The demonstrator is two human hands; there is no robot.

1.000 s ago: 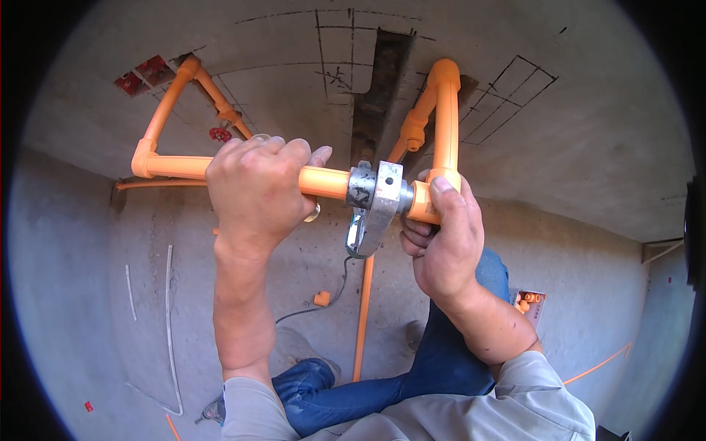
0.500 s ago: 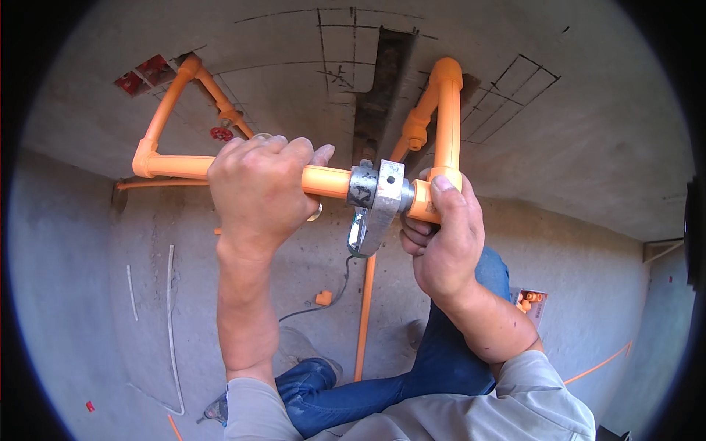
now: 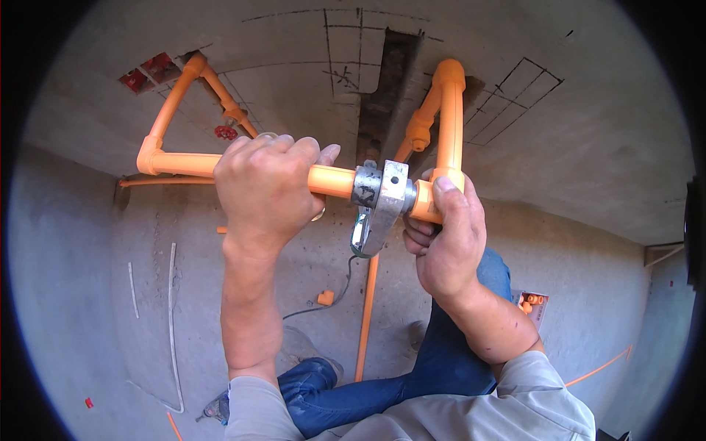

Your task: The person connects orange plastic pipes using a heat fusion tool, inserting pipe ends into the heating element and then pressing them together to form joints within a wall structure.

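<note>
My left hand (image 3: pixel 266 187) is wrapped round a thick orange plastic pipe (image 3: pixel 331 181), whose right end meets the dark socket of a pipe fusion welder (image 3: pixel 390 187). The welder's metal heating plate stands between my hands, its body hanging below. On its other side, an orange elbow fitting (image 3: pixel 426 201) sits against the smaller metal socket. My right hand (image 3: pixel 452 242) closes on this fitting, thumb in front and fingers curled behind. From the elbow an upright orange pipe (image 3: pixel 450 125) runs up to a bend by the wall. How deep either piece sits on its socket is hidden.
A groove (image 3: pixel 390 95) cuts the wall ahead, beside drawn black lines. Left are red wall boxes (image 3: pixel 160 67) and a red valve handle (image 3: pixel 225 132). A dark cable (image 3: pixel 340 294), loose orange fitting (image 3: pixel 326 298) and box of fittings (image 3: pixel 532 303) lie on the floor.
The whole view has shifted slightly, so things appear a little further right. Both hands keep their grips, and pipe, welder and elbow fitting look unchanged relative to one another.
</note>
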